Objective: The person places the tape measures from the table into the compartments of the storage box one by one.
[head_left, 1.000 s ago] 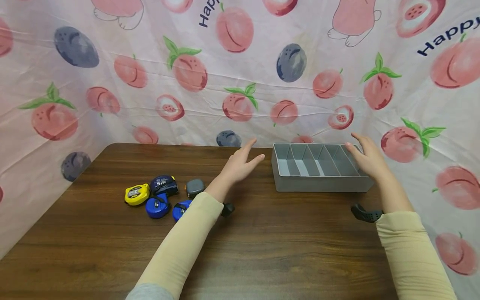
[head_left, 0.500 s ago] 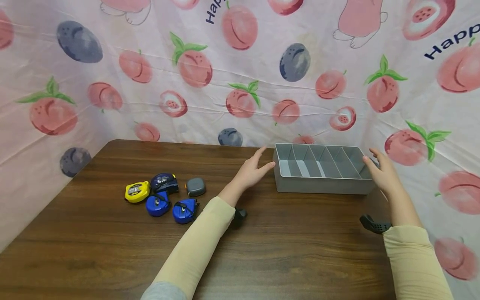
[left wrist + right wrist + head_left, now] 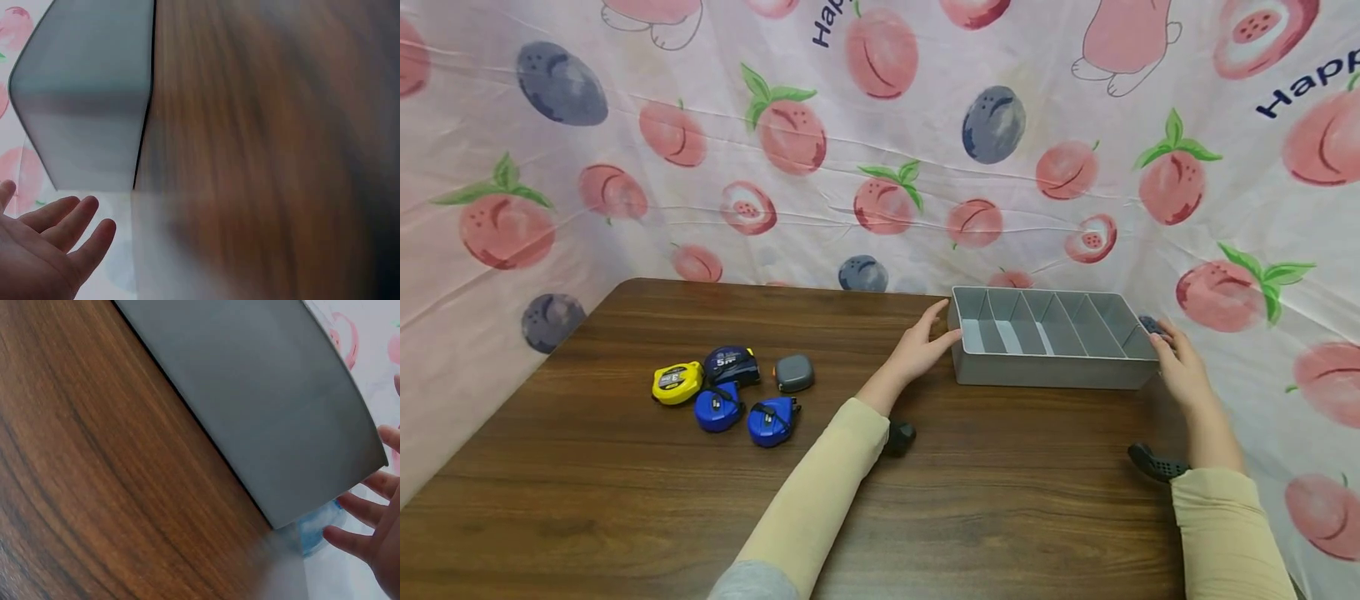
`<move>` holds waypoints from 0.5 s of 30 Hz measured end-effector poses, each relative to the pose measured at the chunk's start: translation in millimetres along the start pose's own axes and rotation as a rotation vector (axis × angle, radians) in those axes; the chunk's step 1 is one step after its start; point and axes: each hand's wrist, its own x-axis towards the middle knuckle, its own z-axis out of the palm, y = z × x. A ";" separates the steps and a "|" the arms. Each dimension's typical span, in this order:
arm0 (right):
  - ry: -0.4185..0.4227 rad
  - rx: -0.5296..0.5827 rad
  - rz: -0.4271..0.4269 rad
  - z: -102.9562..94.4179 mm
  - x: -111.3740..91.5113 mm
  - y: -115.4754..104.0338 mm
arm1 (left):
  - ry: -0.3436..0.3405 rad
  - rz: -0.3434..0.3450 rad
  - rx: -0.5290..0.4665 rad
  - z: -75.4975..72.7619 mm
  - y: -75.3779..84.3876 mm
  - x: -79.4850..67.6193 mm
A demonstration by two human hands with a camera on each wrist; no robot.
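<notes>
A grey divided tray (image 3: 1048, 371) stands on the table's right part, its compartments bare inside. At its left end is my left hand (image 3: 917, 348), with thumb and fingers spread; the left wrist view shows these fingers (image 3: 69, 228) extended and a small gap from the tray's end wall (image 3: 81, 144). My right hand (image 3: 1182, 371) is at the opposite end. In the right wrist view its extended fingers (image 3: 356, 509) lie close against the tray's corner (image 3: 325, 469); whether they press on it I cannot tell. Neither hand holds anything.
On the table's left lie several tape measures: a yellow one (image 3: 677, 383), a dark navy one (image 3: 732, 365), a blue one (image 3: 718, 407), another blue one (image 3: 772, 421) and a grey one (image 3: 793, 372). A fruit-print cloth (image 3: 820, 200) hangs behind and beside the brown table (image 3: 625, 500).
Both hands have come to the tray's ends, the left moving right and the right moving right and down. The tray and tape measures stay put; the head view shifted slightly.
</notes>
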 end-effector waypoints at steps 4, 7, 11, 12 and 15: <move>0.011 0.065 0.007 1.9 -1.6 9.0 | -0.010 0.003 -0.025 6.7 -1.5 2.6; 0.011 0.124 0.005 3.0 -2.5 13.7 | -0.020 -0.003 -0.027 10.3 -2.9 4.0; 0.005 0.205 0.001 3.6 -4.1 18.6 | -0.071 -0.013 -0.041 11.9 -2.5 4.4; 0.001 0.222 0.005 3.6 -4.5 19.6 | -0.094 -0.018 -0.043 12.0 -2.3 4.2; -0.016 0.266 0.019 4.2 -5.2 22.6 | -0.152 -0.030 -0.043 12.7 -3.2 4.0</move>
